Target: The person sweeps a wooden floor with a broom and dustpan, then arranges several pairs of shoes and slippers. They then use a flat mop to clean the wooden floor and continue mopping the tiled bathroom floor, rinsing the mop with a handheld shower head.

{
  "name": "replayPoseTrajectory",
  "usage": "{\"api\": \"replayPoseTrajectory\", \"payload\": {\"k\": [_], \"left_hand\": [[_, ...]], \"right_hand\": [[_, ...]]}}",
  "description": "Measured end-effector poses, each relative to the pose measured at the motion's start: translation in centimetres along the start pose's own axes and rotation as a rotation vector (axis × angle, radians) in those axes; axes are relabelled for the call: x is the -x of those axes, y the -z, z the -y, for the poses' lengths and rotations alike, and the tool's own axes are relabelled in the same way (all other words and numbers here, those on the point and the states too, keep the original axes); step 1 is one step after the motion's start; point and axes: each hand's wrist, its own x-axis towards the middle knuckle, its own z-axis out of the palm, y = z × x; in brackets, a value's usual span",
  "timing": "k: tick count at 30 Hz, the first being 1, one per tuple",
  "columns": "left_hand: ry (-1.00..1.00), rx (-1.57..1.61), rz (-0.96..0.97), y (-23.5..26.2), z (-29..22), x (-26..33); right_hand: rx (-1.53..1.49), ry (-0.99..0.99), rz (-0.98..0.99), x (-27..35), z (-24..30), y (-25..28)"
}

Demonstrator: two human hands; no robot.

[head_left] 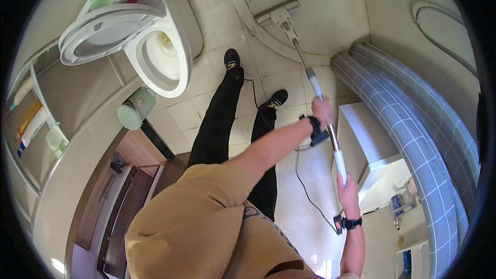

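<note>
- Both hands are on the mop (310,75), a long metal pole with white grip sections, running from lower right up to the top middle of the view.
- Left hand (322,112) is clenched round the pole about halfway up, arm stretched out across the body. There's a black strap or band at that wrist.
- Right hand (348,188) is wrapped round the pole's near end, lower down and closer to the body. Black watch (352,222) on that wrist.
- Mop head (277,12) is a flat grey pad, lying on the tile floor (217,15) right at the curved raised sill near the top.
- Toilet (155,54) sits up left, well apart from the mop, with its lid (106,33) flipped up and the bowl open.
- Pale green paper holder (135,108) on the wall just below the toilet.
- Person's black shoes (232,59) are planted on the tiles between the toilet and the pole.
- A thin black cable (305,188) trails over the floor near the legs.
- Blue checked shower curtain (413,124) bunched along the right side, with a white cabinet (367,139) just beside it.
- Shelf (36,119) with a few bottles at far left.
</note>
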Motion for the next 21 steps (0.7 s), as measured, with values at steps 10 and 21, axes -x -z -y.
{"api": "replayPoseTrajectory", "payload": {"k": [10,21], "left_hand": [[-0.372,-0.153,0.041,2.1,-13.9,-11.0],[-0.242,-0.250,0.012,3.3,-3.3,-3.0]], "right_hand": [[-0.079,0.129,-0.079,-11.1,9.4,-3.2],[-0.090,0.013,0.039,-2.7,2.4,-2.8]]}}
